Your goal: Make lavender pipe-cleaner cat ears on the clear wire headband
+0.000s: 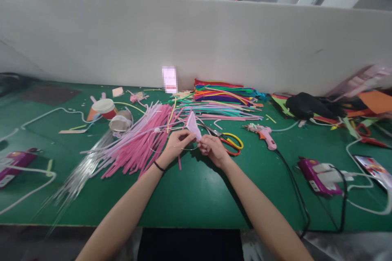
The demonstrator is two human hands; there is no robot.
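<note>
Above the table's front middle, both hands come together at a small pale-lilac triangular piece (192, 124), its point upward; whether it is felt, paper or pipe cleaners side by side I cannot tell. My left hand (177, 143) pinches its lower left edge between thumb and fingers. At the lower right corner, my right hand (212, 149) grips it with curled fingers. A thin pale wire or thread curves below the left fingers. Pink and lilac pipe cleaners (143, 142) lie in a pile beside my left hand. Scissors with yellow and red handles (234, 142) rest just beyond my right hand.
A pink glue gun (267, 135) lies at right, its black cord running to the front edge. Purple power strips (318, 177) sit on both sides. Multicoloured pipe cleaners (223, 93) lie along the white partition (196, 40). A paper cup (105, 108) and clear thin strips (85, 171) are left.
</note>
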